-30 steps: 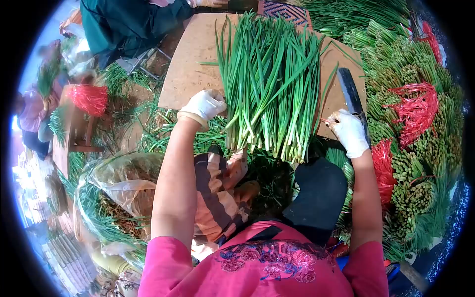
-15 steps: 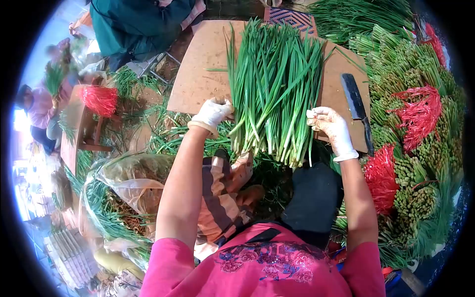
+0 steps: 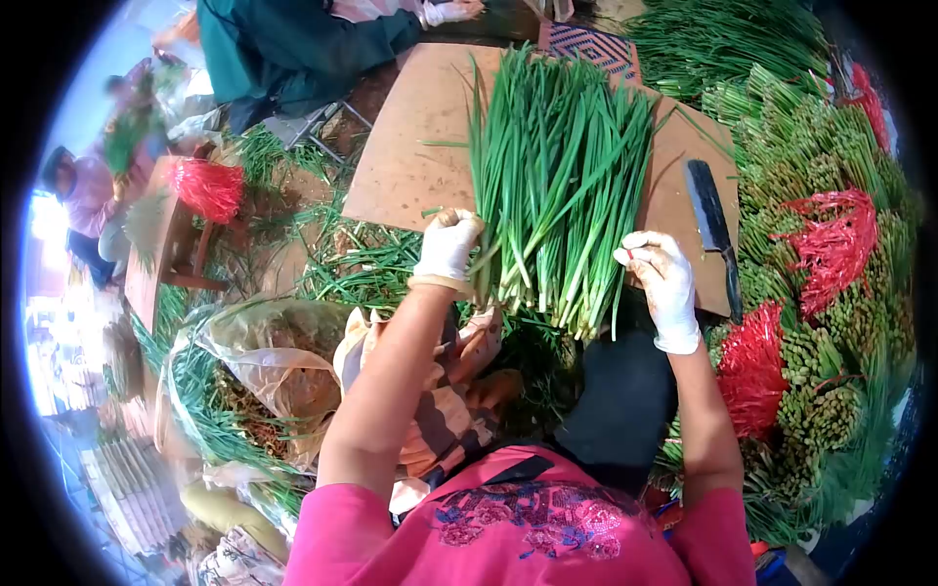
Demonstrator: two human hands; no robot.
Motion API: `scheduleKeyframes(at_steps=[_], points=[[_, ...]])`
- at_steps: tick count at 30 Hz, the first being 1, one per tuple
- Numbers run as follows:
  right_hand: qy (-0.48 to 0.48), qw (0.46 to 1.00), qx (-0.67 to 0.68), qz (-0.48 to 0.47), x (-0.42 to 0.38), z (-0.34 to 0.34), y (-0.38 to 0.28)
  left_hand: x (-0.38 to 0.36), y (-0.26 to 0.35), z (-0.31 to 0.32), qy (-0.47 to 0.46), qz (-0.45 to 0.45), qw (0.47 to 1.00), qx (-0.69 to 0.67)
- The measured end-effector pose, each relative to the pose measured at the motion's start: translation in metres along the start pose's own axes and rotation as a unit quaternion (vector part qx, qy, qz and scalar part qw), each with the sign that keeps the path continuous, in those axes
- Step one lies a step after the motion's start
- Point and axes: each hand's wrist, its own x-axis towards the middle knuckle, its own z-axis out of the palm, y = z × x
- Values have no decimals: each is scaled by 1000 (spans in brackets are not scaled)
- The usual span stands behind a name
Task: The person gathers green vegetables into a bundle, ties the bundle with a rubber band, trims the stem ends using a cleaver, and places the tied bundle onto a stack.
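Note:
A wide pile of green leafy stalks (image 3: 562, 176) lies on the wooden board (image 3: 405, 146), pale ends toward me. At its left edge is my left hand (image 3: 448, 246), gloved in white, with fingers curled closed; whatever they may hold is too small to name. My right hand (image 3: 661, 283), also gloved, is beside the lower right of the pile, thumb and fingers pinched, with a tiny red bit at the fingertips. A dark-bladed knife (image 3: 707, 207) rests on the right part of the board, its handle toward me.
Bundled stalks (image 3: 762, 186) and red strips (image 3: 750, 371) are heaped on the right. A plastic bag (image 3: 278, 342) sits at lower left. Across the board a person in a dark green garment (image 3: 283, 49) shows one gloved hand (image 3: 451, 12). Another person (image 3: 88, 200) is at far left.
My left hand has moved slightly up and its fingers have closed. My right hand has turned more upright. The person's gloved hand has come into view at the top. The view has shifted slightly.

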Motion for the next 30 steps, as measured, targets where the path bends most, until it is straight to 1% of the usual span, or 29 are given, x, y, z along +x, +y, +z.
scheduleKeyframes(at_steps=[2,3,5,7,8,9,10,11,12,13,15,16,17,19,20,23,24,25,26,30], points=[[-32,990,-94,-99,26,15,-23,-6,-1,9,23,34,999,-4],[-45,978,-139,-149,40,26,-31,-10,1,15,36,24,998,-35],[-88,974,-105,-179,59,58,-34,-6,-7,24,45,100,994,-6],[-125,964,-102,-209,75,85,-49,-4,-10,31,17,107,994,-19],[-146,964,-100,-200,82,99,-45,-12,-9,38,-4,107,993,-57],[-168,963,-97,-189,89,112,-44,-11,-9,38,3,81,997,18],[-181,963,-107,-167,93,119,-44,-6,-13,38,-14,102,995,7],[-191,969,-106,-118,96,126,-44,-1,-21,35,-30,121,992,-5],[-210,966,-97,-112,99,132,-39,3,-16,28,-35,86,995,42],[-229,964,-89,-106,101,137,-35,2,-13,24,-48,53,997,-25],[-245,951,-150,-116,100,142,-32,10,-14,9,1,36,997,63],[-254,943,-180,-121,100,144,-34,14,-16,2,41,95,993,61],[-265,929,-227,-121,101,147,-35,19,-18,-6,38,37,999,-1],[-261,933,-221,-113,100,147,-37,16,-5,-14,33,-63,995,-73],[-261,931,-231,-112,99,148,-36,13,2,-11,34,-92,985,-141],[-258,924,-261,-108,99,150,-31,26,-22,-21,-72,-92,961,-250],[-260,922,-268,-107,100,151,-32,24,-22,-18,-44,-93,963,-248],[-261,919,-275,-105,100,151,-34,23,-22,-17,-46,-95,963,-249],[-261,921,-278,-83,100,150,-37,21,-21,-17,-48,-96,962,-250],[-260,920,-279,-96,98,148,-39,14,-19,-14,-29,-99,960,-259]])
